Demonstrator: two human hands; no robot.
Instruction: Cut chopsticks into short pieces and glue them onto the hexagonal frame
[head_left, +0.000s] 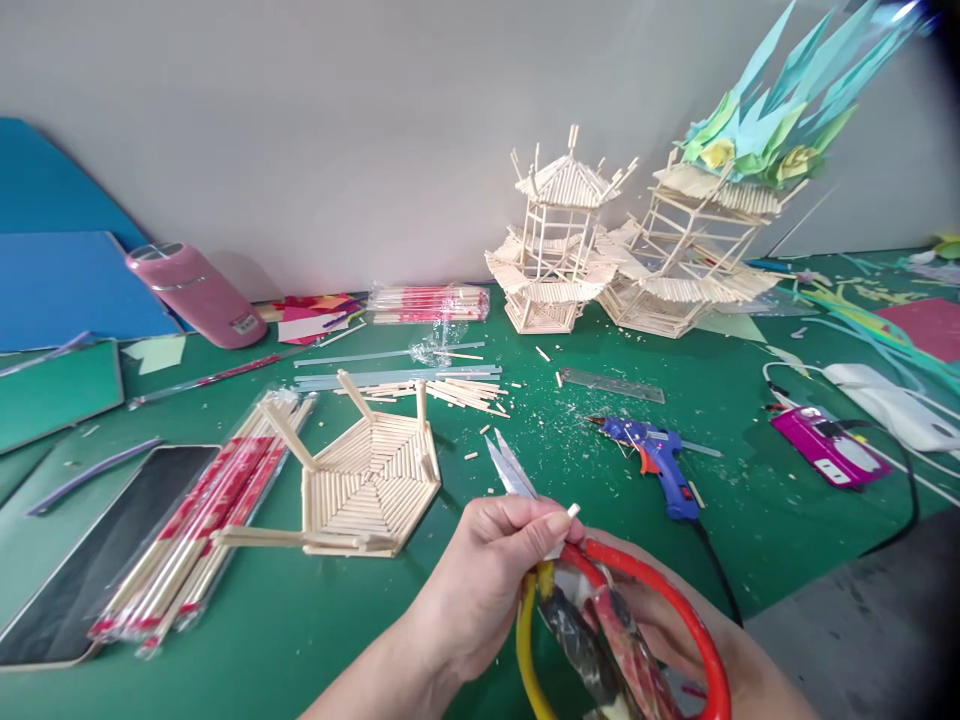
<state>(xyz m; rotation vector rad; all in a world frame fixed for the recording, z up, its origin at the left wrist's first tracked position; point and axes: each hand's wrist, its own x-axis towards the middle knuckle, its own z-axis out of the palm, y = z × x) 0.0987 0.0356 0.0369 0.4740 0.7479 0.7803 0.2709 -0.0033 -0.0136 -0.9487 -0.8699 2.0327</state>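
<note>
My left hand (491, 560) is closed, thumb against forefinger, pinching a short wooden stick (574, 510) whose pale end sticks out past the thumb. Wrapped around the scissors (512, 468) is my right hand (660, 610), partly hidden behind their red and yellow taped handles. The blades point away from me, slightly apart, and emerge beyond my left fingers; where they meet the stick is covered. Left of my hands stands a polygonal stick base (371, 485) with several posts rising from its rim. Loose sticks (465, 392) lie behind it.
A blue glue gun (652, 455) and clear ruler (611, 385) lie to the right, among wood crumbs. Two stick pavilions (559, 255) stand at the back. Bagged sticks (217, 510), a tablet-like dark panel (112, 540) and a pink tumbler (199, 295) are left; a magenta device (825, 445) is far right.
</note>
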